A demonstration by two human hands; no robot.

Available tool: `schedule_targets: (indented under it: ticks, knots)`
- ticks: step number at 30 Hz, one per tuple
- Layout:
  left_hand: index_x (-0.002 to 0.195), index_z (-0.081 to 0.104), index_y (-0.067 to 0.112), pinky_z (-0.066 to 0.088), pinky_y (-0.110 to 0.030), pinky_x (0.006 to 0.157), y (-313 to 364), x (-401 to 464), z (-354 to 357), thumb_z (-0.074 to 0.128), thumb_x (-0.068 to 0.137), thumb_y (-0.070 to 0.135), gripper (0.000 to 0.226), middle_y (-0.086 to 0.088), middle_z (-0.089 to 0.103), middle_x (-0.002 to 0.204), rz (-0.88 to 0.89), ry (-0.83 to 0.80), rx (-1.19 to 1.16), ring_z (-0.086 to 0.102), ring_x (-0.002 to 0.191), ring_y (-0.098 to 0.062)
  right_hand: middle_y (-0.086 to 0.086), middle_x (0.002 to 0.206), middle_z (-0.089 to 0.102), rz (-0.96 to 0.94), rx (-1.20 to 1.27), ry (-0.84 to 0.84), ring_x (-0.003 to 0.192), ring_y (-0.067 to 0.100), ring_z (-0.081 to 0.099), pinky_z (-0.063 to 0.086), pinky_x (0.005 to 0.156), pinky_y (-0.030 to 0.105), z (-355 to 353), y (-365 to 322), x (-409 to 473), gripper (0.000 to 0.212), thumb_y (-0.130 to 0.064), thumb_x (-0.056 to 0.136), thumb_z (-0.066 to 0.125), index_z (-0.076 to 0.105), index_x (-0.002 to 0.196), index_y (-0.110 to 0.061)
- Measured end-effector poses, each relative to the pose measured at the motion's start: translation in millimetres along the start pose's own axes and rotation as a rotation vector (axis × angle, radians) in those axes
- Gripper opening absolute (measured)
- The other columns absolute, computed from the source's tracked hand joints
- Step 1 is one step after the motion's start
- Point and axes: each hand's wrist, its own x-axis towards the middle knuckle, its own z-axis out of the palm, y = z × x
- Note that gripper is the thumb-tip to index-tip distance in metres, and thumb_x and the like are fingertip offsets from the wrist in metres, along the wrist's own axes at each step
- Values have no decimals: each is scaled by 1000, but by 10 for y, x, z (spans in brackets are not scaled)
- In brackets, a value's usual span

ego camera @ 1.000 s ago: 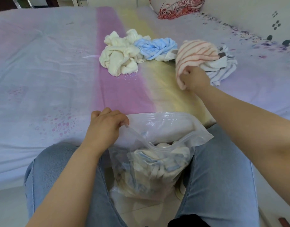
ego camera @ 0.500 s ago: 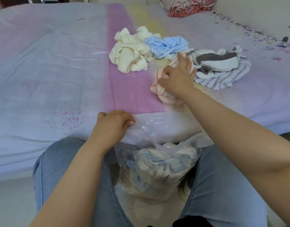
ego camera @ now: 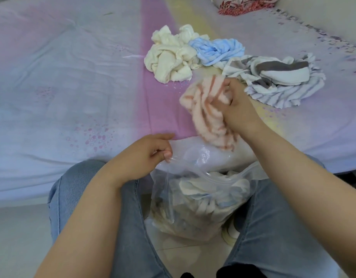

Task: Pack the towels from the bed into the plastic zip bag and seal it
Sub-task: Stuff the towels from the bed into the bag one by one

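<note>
Foremost, bed [ego camera: 52, 87]: broad sheet in lilac, pink and yellow bands, slightly creased, its left half bare, near edge running just above the knees. Plastic zip bag [ego camera: 195, 213]: clear, crinkled film, mouth open against the bed edge, hanging between the jeans-clad legs, partly filled with pale towels. Grey-striped towel [ego camera: 277, 81], cream towel [ego camera: 169, 59] and blue towel [ego camera: 217, 49]: soft, bunched, clustered mid-bed. Peach-striped towel [ego camera: 205, 113]: fluffy, gripped by the right hand [ego camera: 239, 111] just above the bag's mouth. Left hand [ego camera: 145, 155]: pinches the bag's rim.
</note>
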Motion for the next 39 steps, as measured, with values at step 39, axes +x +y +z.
schedule_targets:
  ticks: [39]
  knots:
    - [85, 67, 15, 36, -24, 68, 90, -101, 55, 47, 83, 25, 22, 4, 60, 81, -281, -130, 228, 41, 98, -12, 1, 79, 58, 318, 162, -364, 70, 10, 51, 41, 63, 25, -84, 29, -438, 11, -13, 87, 53, 61, 84, -19]
